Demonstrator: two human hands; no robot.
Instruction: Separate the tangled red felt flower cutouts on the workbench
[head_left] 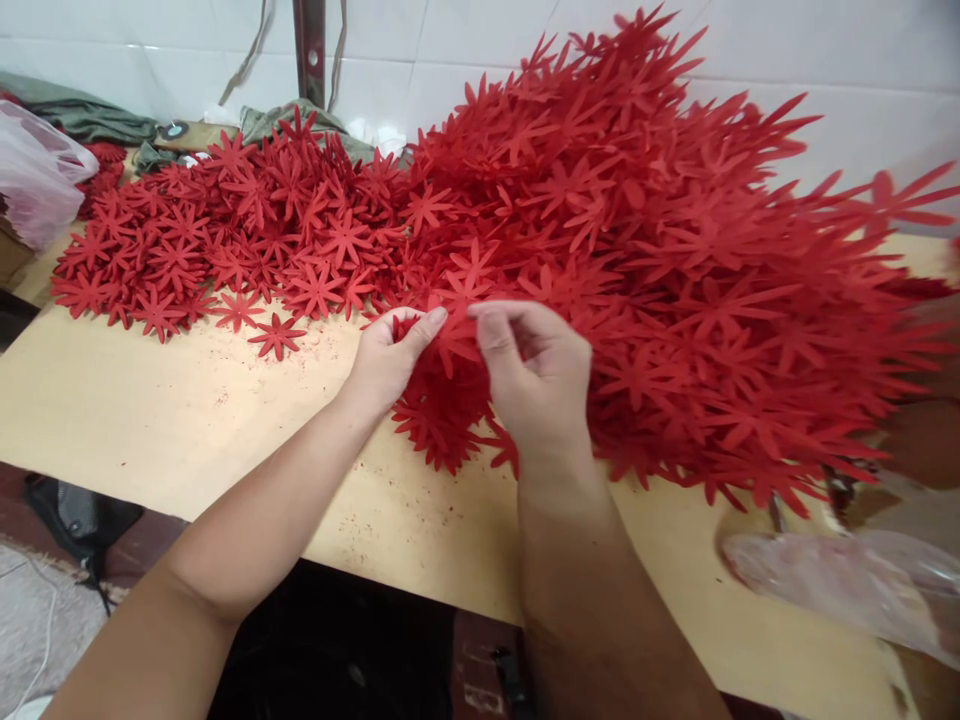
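My left hand (394,355) is closed, thumb against fingers, with red petals of a flower cutout (403,326) showing inside its grip. To its right, my right hand (536,365) is closed in a pinch, thumb tip meeting the index finger; what it pinches, if anything, is too blurred to make out. Between the two hands lie the petals of another red flower cutout (454,345). A big heap of red many-petalled flower cutouts (637,240) rises behind and right of my hands. Below them, a clump of the same cutouts (442,425) rests on the table.
A lower pile of red flower cutouts (180,235) spreads at left, with a single cutout (277,336) before it. Plastic bags lie on the wooden table (172,410) at right (832,580) and far left. A tiled wall (465,50) stands behind.
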